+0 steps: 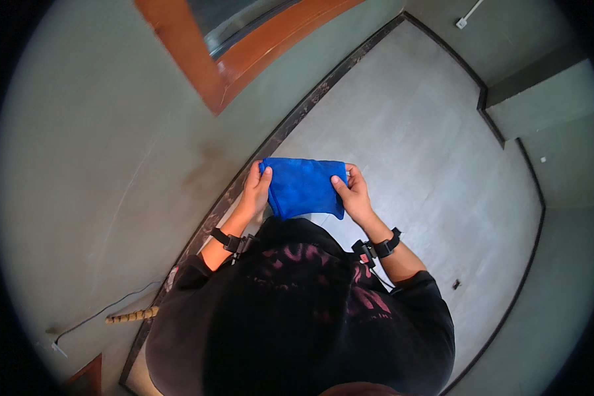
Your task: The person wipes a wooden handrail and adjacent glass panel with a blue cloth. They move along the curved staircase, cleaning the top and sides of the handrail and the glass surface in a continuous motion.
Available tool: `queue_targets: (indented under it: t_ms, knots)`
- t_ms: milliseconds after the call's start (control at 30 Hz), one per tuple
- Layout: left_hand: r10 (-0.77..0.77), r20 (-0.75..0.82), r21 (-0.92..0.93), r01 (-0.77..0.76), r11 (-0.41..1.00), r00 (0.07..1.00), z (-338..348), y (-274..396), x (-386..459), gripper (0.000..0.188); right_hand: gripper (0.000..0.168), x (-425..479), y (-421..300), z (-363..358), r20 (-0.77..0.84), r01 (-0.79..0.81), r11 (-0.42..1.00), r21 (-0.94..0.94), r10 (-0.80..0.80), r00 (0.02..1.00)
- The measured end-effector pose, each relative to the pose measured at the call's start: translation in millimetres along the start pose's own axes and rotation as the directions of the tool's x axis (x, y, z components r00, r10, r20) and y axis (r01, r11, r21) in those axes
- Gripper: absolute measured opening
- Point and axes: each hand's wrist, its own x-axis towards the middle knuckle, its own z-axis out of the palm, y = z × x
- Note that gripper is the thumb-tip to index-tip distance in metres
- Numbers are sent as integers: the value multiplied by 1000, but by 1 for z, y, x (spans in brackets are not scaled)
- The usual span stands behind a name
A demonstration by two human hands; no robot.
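Note:
A folded blue cloth [304, 188] hangs in front of my body, held up above the floor between both hands. My left hand [257, 185] grips its left edge near the upper corner, thumb on the near face. On the other side, my right hand [354, 193] pinches the right edge, its thumb pressed flat on the cloth and its fingers behind. The top edge runs nearly straight, while the lower edge sags slightly. Layered hems show along the left side. Most of my fingers are hidden behind the fabric.
A grey wall [104, 148] with an orange-brown framed window [222, 89] rises at my left. Dark skirting [297, 114] borders the pale floor [401, 123]. A small dark object [456, 284] lies on the floor at right. A cable [109, 307] runs along the wall. Black straps with devices circle both wrists.

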Motion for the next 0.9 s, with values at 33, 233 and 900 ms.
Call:
queue_targets:
  t_ms: [33,233,900]
  knots:
    - [-23,67,59,19,998,997,7,3,28,45,28,23,-9,-10,-21,8,1000,-3,-8,1000]
    - [-168,282,500,4,866,945,42,72,161,76,25,144,-61,-61,-22,21,999,47,-20,1000]
    - [574,-706,701,525,484,414,6,116,297,60,68,510,-54,67,712,473,723,-503,36,702]
